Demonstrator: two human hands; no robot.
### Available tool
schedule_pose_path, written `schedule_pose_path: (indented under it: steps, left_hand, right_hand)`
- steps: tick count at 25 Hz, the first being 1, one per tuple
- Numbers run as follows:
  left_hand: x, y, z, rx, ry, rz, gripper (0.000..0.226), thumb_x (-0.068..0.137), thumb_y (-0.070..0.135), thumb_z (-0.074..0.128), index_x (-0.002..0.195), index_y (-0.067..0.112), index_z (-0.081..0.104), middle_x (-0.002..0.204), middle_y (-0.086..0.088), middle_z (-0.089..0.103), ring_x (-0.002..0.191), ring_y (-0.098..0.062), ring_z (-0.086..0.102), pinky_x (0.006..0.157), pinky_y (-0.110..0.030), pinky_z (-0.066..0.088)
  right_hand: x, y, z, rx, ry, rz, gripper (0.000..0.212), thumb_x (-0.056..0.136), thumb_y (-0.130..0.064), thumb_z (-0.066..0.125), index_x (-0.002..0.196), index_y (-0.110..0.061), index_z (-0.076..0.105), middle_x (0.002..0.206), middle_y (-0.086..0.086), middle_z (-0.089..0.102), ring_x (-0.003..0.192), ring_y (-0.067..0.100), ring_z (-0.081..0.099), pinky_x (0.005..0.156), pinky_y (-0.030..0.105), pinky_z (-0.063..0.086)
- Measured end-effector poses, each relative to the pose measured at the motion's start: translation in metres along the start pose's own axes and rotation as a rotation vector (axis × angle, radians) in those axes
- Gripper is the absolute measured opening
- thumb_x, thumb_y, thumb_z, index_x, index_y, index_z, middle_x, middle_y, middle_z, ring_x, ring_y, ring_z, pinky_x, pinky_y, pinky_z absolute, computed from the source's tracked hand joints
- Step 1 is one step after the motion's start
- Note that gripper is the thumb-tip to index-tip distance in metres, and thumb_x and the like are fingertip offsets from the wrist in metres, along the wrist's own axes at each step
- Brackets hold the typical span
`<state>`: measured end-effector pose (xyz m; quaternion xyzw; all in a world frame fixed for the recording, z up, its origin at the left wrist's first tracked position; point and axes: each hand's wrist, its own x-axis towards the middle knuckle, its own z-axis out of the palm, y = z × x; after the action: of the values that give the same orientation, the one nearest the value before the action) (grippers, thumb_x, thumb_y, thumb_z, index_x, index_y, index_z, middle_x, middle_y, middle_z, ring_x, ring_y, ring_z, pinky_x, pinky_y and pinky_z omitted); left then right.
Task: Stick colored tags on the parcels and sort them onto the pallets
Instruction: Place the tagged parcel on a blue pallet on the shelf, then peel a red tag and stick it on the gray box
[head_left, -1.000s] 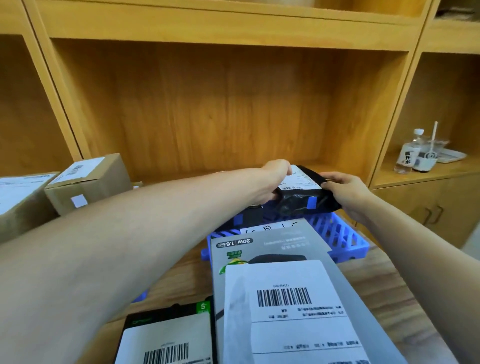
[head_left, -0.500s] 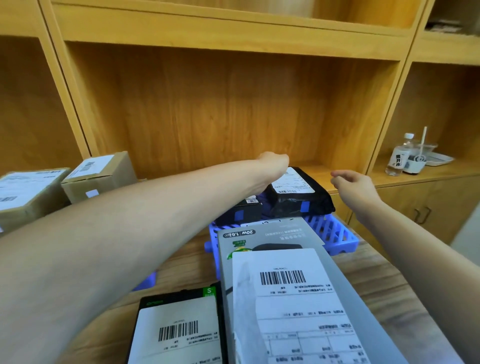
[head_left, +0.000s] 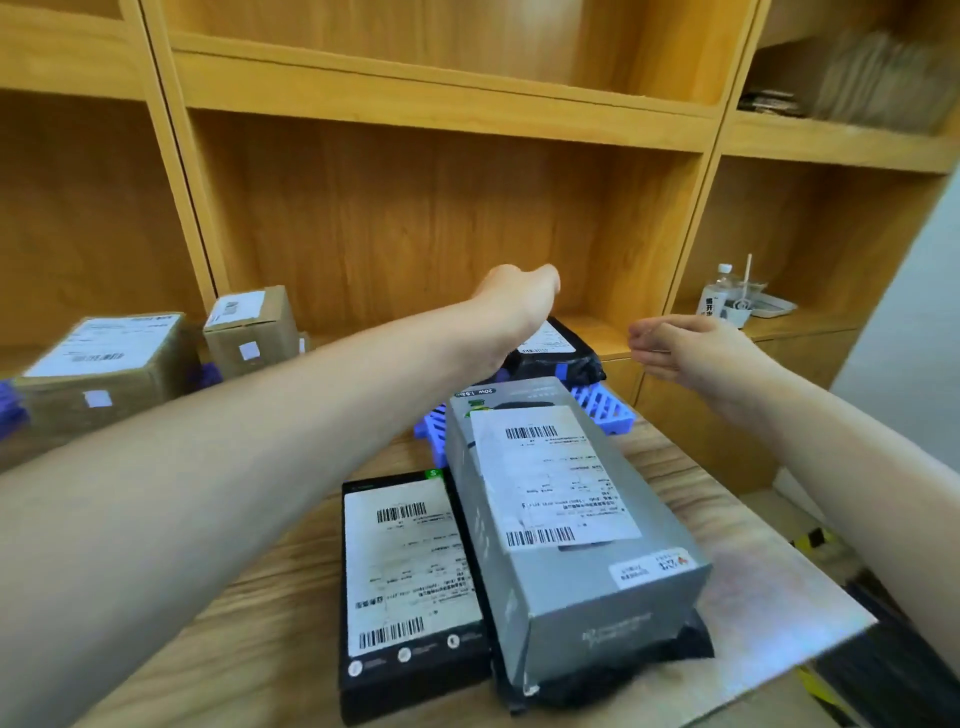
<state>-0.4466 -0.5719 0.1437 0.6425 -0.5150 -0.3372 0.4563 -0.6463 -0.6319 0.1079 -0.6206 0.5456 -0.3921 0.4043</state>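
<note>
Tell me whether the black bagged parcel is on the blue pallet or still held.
On the pallet. The black parcel lies on the blue pallet; the right hand is clear of it, the left hand above it, grip unclear.

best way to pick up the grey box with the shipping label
Take the grey box across its long side walls near the middle, coming from above. It lies flat, label up, propped on a black bag, with the black box tight against its left side.

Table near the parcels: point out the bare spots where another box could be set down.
Bare wood shows on the table left of the flat black parcel, under the left forearm, and on a strip right of the grey box toward the table's right edge. The middle is crowded: both parcels lie side by side, with the blue pallet and its black bag behind.
</note>
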Motion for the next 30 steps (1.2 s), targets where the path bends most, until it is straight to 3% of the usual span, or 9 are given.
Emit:
schedule_pose_path:
  steps: [3,8,11,13,15,19,23,26,30]
  left_hand:
    - [-0.045,-0.012,-0.016,-0.058,0.045,-0.018,0.024,0.095,0.029,0.044,0.107,0.012,0.056,0.086,-0.001,0.052,0.081,-0.021,0.048,0.069,-0.028,0.036]
    - [-0.102,-0.054,-0.029,-0.213,0.067,-0.107,0.028,0.079,0.038,0.049,0.093,0.018,0.062,0.105,-0.006,0.059,0.098,-0.025,0.052,0.084,-0.032,0.040]
    - [-0.127,-0.083,-0.025,-0.313,0.007,-0.164,0.019,0.094,0.028,0.049,0.104,0.018,0.062,0.109,-0.002,0.062,0.106,-0.022,0.055,0.106,-0.039,0.040]
    - [-0.139,-0.095,-0.020,-0.365,-0.030,-0.219,0.018,0.098,0.025,0.048,0.107,0.019,0.061,0.105,0.005,0.058,0.107,-0.020,0.052,0.112,-0.043,0.037]
    - [-0.143,-0.102,-0.014,-0.408,-0.053,-0.251,0.018,0.098,0.025,0.047,0.106,0.018,0.062,0.111,0.001,0.063,0.107,-0.022,0.052,0.110,-0.042,0.039]
    - [-0.151,-0.099,-0.006,-0.549,-0.090,-0.287,0.026,0.098,0.020,0.047,0.116,0.009,0.062,0.100,-0.005,0.064,0.085,-0.020,0.051,0.082,-0.031,0.039]
    - [-0.153,-0.088,-0.016,-0.569,-0.087,-0.255,0.016,0.098,0.016,0.047,0.096,0.014,0.063,0.093,-0.003,0.066,0.083,-0.019,0.051,0.090,-0.033,0.045]
    - [-0.153,-0.085,-0.040,-0.536,-0.064,-0.171,0.025,0.097,0.020,0.048,0.105,0.011,0.069,0.104,-0.009,0.072,0.092,-0.022,0.056,0.099,-0.038,0.048]
    - [-0.167,-0.093,-0.087,-0.487,0.023,-0.164,0.022,0.094,0.022,0.050,0.092,0.016,0.071,0.098,-0.007,0.076,0.087,-0.022,0.062,0.086,-0.037,0.045]
  right_hand:
    - [-0.044,-0.002,0.009,0.039,-0.067,0.063,0.025,0.101,-0.020,0.053,0.120,-0.009,0.065,0.114,0.009,0.070,0.105,0.019,0.068,0.087,0.029,0.054]
    - [-0.096,0.012,0.017,0.072,-0.136,0.173,0.024,0.098,-0.014,0.056,0.121,-0.007,0.063,0.115,0.011,0.070,0.102,0.023,0.070,0.085,0.032,0.057]
    - [-0.121,0.016,0.020,-0.003,-0.163,0.211,0.018,0.098,-0.016,0.058,0.115,-0.012,0.065,0.105,0.007,0.073,0.092,0.017,0.069,0.073,0.027,0.055]
    - [-0.132,0.019,0.023,-0.054,-0.166,0.239,0.017,0.097,-0.020,0.060,0.111,-0.015,0.068,0.103,0.005,0.072,0.091,0.017,0.067,0.077,0.031,0.056]
    - [-0.138,0.019,0.025,-0.056,-0.150,0.251,0.011,0.097,-0.022,0.061,0.103,-0.017,0.069,0.100,0.003,0.071,0.090,0.018,0.066,0.088,0.036,0.054]
    - [-0.142,0.015,0.029,-0.016,-0.130,0.245,0.008,0.097,-0.017,0.061,0.102,-0.018,0.068,0.098,0.003,0.071,0.088,0.019,0.066,0.091,0.038,0.053]
    - [-0.146,0.006,0.029,-0.009,-0.076,0.197,0.019,0.095,-0.019,0.063,0.114,-0.016,0.070,0.106,0.006,0.072,0.097,0.022,0.066,0.092,0.040,0.053]
    - [-0.152,-0.013,0.035,0.024,-0.090,0.130,0.012,0.095,-0.019,0.063,0.102,-0.017,0.072,0.100,0.004,0.073,0.088,0.019,0.066,0.079,0.033,0.053]
    - [-0.167,-0.034,0.065,0.085,-0.200,0.060,0.012,0.095,-0.017,0.063,0.092,-0.012,0.074,0.085,0.000,0.075,0.062,0.009,0.068,0.057,0.022,0.052]
